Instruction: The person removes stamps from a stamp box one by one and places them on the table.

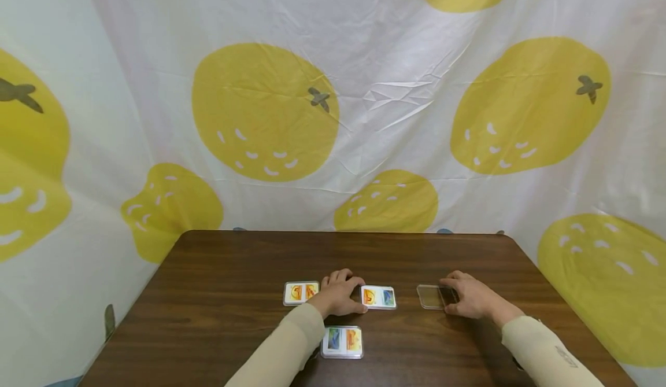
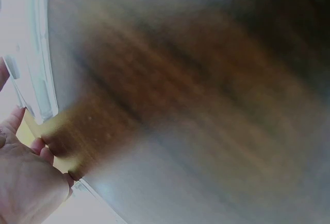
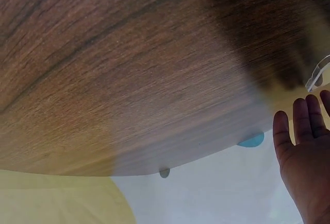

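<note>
My left hand (image 1: 340, 294) holds the left end of a clear-cased picture card (image 1: 378, 298), forefinger at its far corner and thumb at its near corner. This card shows an orange picture and a blue-green one. The left wrist view catches part of that hand (image 2: 31, 177) beside the clear plastic edge (image 2: 44, 80). On the right, my right hand (image 1: 470, 295) spans the right end of a see-through plastic case (image 1: 429, 297) between thumb and forefinger. The hand (image 3: 307, 152) has its other fingers stretched out in the right wrist view, close to the plastic edge (image 3: 317, 74).
Another cased card (image 1: 300, 292) with orange pictures lies left of the left hand. A third cased card (image 1: 341, 342), green and orange, lies nearer, beside the left sleeve. All are on a dark wooden table (image 1: 234, 271). A fruit-print curtain (image 1: 374, 121) hangs behind it.
</note>
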A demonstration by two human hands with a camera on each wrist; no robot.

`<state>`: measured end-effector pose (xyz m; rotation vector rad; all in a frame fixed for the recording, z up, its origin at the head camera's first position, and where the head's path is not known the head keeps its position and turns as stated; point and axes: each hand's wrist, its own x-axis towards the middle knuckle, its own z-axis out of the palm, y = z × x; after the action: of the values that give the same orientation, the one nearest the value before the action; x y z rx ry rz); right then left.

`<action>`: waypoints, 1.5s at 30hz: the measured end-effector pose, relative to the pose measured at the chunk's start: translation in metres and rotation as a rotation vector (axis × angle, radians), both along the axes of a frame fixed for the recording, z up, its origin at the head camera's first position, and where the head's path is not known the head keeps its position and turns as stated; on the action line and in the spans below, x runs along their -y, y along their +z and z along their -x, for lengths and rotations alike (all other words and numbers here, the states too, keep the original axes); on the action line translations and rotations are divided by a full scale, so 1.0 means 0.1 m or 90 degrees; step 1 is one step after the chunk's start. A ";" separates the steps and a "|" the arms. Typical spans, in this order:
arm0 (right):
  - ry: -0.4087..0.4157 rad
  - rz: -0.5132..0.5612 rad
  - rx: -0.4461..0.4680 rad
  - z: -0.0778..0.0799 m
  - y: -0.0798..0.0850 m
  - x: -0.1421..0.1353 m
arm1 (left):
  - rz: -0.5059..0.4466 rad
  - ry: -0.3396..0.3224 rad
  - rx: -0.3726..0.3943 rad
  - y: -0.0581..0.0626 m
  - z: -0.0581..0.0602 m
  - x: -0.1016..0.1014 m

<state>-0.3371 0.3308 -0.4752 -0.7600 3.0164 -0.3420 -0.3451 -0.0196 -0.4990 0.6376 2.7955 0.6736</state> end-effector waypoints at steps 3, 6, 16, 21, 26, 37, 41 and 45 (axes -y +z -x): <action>0.002 0.003 -0.009 -0.01 0.01 0.01 | 0.010 -0.003 0.005 0.04 -0.02 0.00; 0.008 0.010 -0.029 -0.02 0.01 0.03 | 0.016 -0.002 0.006 0.05 -0.02 0.00; 0.019 0.052 -0.045 -0.03 0.08 0.27 | 0.030 -0.001 -0.007 0.07 -0.04 0.00; 0.008 0.071 -0.026 -0.02 0.10 0.43 | 0.038 -0.003 -0.013 0.08 -0.04 -0.01; 0.012 0.102 -0.033 -0.02 0.08 0.59 | 0.033 -0.005 -0.014 0.07 -0.04 -0.02; -0.082 0.160 -0.028 -0.01 0.01 0.92 | 0.015 -0.010 -0.010 -0.02 0.00 0.00; -0.133 0.201 -0.007 -0.01 0.00 1.01 | 0.024 -0.005 -0.011 0.01 0.00 -0.01; -0.160 0.250 0.011 -0.01 -0.03 1.07 | 0.024 0.001 -0.015 0.03 -0.02 -0.01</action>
<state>-0.3362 0.2237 -0.4778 -0.3761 3.0663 -0.9601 -0.3433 -0.0185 -0.4965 0.6413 2.8235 0.6170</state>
